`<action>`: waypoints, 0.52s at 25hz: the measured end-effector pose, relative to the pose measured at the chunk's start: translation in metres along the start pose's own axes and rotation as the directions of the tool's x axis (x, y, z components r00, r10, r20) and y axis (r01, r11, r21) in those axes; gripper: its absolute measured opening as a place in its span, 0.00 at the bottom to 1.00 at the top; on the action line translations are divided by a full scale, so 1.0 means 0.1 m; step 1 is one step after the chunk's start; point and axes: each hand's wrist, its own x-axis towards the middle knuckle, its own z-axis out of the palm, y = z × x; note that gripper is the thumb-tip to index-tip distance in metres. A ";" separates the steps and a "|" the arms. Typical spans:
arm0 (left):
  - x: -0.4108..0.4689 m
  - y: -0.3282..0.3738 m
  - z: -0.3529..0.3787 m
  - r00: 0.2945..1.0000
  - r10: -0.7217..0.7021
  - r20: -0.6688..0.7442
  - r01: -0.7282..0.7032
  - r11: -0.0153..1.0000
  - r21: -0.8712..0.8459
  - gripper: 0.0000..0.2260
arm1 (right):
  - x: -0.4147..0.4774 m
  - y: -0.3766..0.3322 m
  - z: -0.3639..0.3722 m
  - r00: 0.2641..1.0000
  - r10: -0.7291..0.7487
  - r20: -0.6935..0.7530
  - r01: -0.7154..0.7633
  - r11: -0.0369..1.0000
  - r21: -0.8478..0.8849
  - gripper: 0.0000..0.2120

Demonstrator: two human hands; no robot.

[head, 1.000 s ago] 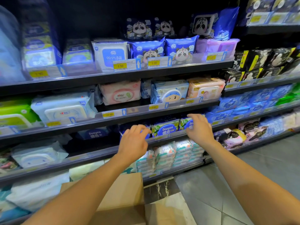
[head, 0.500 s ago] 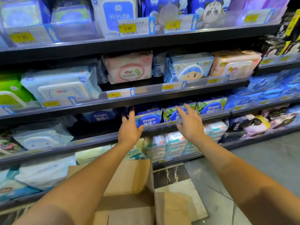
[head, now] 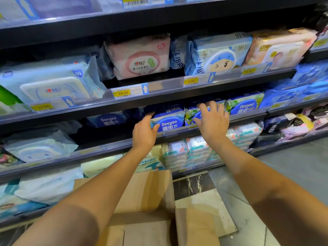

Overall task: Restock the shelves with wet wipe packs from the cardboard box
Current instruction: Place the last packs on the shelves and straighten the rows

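Directly between left fingers (head: 148, 118) and right fingers (head: 211, 106) sits the blue Deeyeo pack (head: 169, 122).

Cardboard box (head: 147, 192) on floor (head: 292, 174) below shelf (head: 115, 145) holding wipe packs (head: 168, 121).

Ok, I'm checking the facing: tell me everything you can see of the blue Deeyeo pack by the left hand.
The blue Deeyeo pack is a soft, glossy plastic wet wipe pack, light blue with a darker oval label in white lettering. It stands label outward at the front of the shelf. A darker pack lies on top, print upside down. The left hand touches its left end, thumb on the front; a green-and-blue pack adjoins its right side.
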 end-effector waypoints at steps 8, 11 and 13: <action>0.01 0.02 0.07 0.997 -0.047 0.058 0.050 0.997 -0.064 0.26 | -0.02 0.08 -0.07 0.996 -0.015 0.085 0.002 0.988 0.154 0.25; -0.12 0.12 0.15 0.995 0.049 -0.083 -0.027 0.966 0.256 0.31 | -0.04 0.40 -0.13 0.999 -0.015 0.034 0.007 0.977 0.211 0.28; -0.22 0.25 0.26 0.938 0.341 -0.065 -0.269 0.832 0.485 0.32 | -0.05 0.63 -0.13 0.998 0.062 -0.003 -0.061 0.982 0.177 0.28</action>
